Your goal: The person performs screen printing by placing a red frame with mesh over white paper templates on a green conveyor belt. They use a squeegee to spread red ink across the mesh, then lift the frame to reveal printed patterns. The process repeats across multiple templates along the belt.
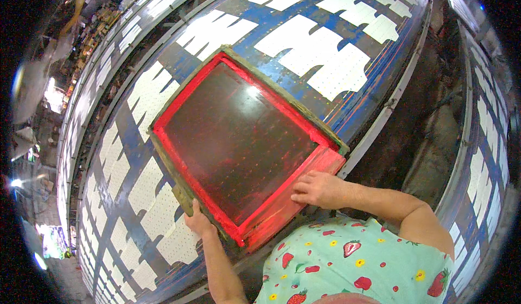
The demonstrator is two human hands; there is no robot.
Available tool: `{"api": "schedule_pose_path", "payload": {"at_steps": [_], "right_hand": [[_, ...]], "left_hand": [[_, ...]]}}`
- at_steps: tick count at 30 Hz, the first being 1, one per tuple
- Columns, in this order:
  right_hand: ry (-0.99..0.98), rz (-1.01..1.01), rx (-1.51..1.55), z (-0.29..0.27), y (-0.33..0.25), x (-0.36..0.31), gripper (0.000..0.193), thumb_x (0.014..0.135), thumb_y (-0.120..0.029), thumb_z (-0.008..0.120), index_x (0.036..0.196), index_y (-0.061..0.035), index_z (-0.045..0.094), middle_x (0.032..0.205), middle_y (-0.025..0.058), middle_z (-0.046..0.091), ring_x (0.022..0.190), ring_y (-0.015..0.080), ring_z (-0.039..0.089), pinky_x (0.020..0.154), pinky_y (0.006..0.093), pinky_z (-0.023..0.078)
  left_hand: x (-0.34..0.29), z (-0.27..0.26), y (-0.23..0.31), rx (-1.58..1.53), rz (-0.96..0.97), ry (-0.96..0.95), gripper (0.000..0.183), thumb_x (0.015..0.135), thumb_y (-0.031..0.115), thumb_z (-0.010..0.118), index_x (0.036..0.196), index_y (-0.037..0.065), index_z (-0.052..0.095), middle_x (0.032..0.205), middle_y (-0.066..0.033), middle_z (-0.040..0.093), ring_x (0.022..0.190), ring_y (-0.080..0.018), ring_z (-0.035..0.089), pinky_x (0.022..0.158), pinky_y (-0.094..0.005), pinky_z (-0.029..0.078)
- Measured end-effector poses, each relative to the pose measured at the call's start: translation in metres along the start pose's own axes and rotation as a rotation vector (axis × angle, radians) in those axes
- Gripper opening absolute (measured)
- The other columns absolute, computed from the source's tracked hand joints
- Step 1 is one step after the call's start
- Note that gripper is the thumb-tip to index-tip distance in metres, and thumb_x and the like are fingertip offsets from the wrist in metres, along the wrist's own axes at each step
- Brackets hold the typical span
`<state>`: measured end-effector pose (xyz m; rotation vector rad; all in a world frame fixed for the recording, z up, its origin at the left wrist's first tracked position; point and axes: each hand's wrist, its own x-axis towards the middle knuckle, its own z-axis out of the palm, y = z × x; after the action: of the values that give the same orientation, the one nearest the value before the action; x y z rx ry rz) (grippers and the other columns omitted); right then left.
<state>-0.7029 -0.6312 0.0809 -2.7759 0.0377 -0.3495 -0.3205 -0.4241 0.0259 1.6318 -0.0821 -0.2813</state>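
Note:
A screen printing frame (278,97) lies tilted across the long table, over some of the white cut pieces. Its dark mesh (233,141) is bordered by thick red ink, and a bright glare spot shows near its far side. My left hand (199,221) is closed around the frame's left edge near the close corner, thumb pointing up. Along the near right side runs a flat red-stained bar (290,201); whether it is part of the frame or a separate squeegee I cannot tell. My right hand (319,190) rests on this bar with fingers curled over it.
White cut fabric pieces (217,32) lie in rows on the blue and dark stained table (353,108). A metal rail (382,116) edges the table on the right. Beyond a dark gap stands another table (477,157) with white pieces; a further table (100,65) runs along the left.

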Motion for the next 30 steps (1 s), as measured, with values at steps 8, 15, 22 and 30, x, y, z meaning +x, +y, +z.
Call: {"api": "schedule_pose_path", "payload": {"at_steps": [8,15,22,30], "right_hand": [[-0.234,0.069,-0.171,0.019,-0.038,0.065,0.025,0.088,-0.02,0.074,0.112,-0.0129,0.075,0.109,0.0098,0.076,0.104,0.0322,0.075,0.086,0.046,0.061],[-0.364,0.153,-0.138,0.001,-0.044,0.08,0.03,0.087,-0.015,0.073,0.117,-0.0141,0.078,0.114,0.0119,0.078,0.112,0.0336,0.077,0.09,0.0506,0.062],[-0.24,0.131,-0.223,0.031,-0.061,0.054,0.042,0.086,-0.017,0.075,0.127,-0.0187,0.077,0.122,0.0073,0.076,0.116,0.0331,0.074,0.094,0.0491,0.061],[0.066,0.041,-0.306,0.056,-0.014,0.103,0.039,0.089,-0.016,0.069,0.127,-0.0182,0.078,0.121,0.0082,0.075,0.114,0.0317,0.072,0.1,0.0472,0.058]], "left_hand": [[-0.001,-0.008,-0.001,0.28,0.082,0.08,0.046,0.1,0.026,0.082,0.13,-0.007,0.07,0.121,-0.0189,0.076,0.106,-0.0325,0.073,0.096,-0.0453,0.057],[0.001,-0.009,-0.011,0.386,0.31,0.154,0.055,0.109,0.035,0.067,0.144,-0.008,0.064,0.138,-0.0269,0.069,0.131,-0.0419,0.064,0.113,-0.0491,0.048],[0.007,-0.013,-0.018,0.363,0.266,0.115,0.062,0.113,0.037,0.056,0.152,-0.012,0.056,0.155,-0.0325,0.06,0.146,-0.045,0.056,0.122,-0.0485,0.043],[0.003,-0.012,-0.012,0.332,0.317,0.147,0.05,0.112,0.029,0.06,0.146,-0.008,0.061,0.142,-0.0287,0.069,0.134,-0.0425,0.065,0.116,-0.0469,0.048]]}}
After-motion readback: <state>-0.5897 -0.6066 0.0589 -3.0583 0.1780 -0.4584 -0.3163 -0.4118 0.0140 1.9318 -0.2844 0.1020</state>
